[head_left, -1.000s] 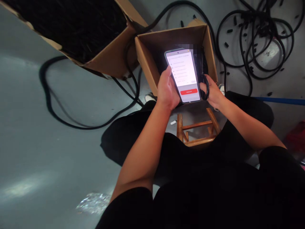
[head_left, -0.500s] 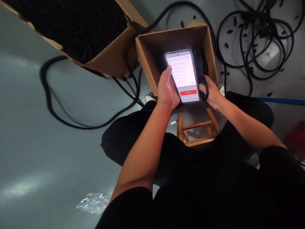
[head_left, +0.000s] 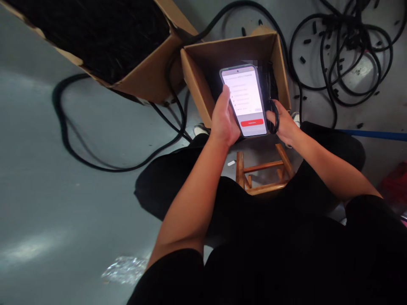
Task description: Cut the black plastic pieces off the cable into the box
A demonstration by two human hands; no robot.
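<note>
A lit smartphone (head_left: pixel 246 99) lies in my left hand (head_left: pixel 224 120), thumb along its left edge. Its screen shows lines of text too small to read and a red button near the bottom. My right hand (head_left: pixel 282 120) is closed around the black looped handles of scissors (head_left: pixel 274 116), just right of the phone; their blades point away from me and are hard to make out against the dark. Beneath both hands stands an open cardboard box (head_left: pixel 199 84) with dark contents, partly hidden by the phone.
A larger cardboard box (head_left: pixel 152 70) full of black pieces stands at upper left. Thick black cable (head_left: pixel 65 131) loops on the floor, with more coils (head_left: pixel 324 55) and scattered black bits at upper right. A wooden stool (head_left: pixel 263 188) is between my legs. Clear plastic (head_left: pixel 124 270) lies lower left.
Almost nothing differs. The phone and both hands stay in place, with only a very slight shift of the left thumb and phone.
</note>
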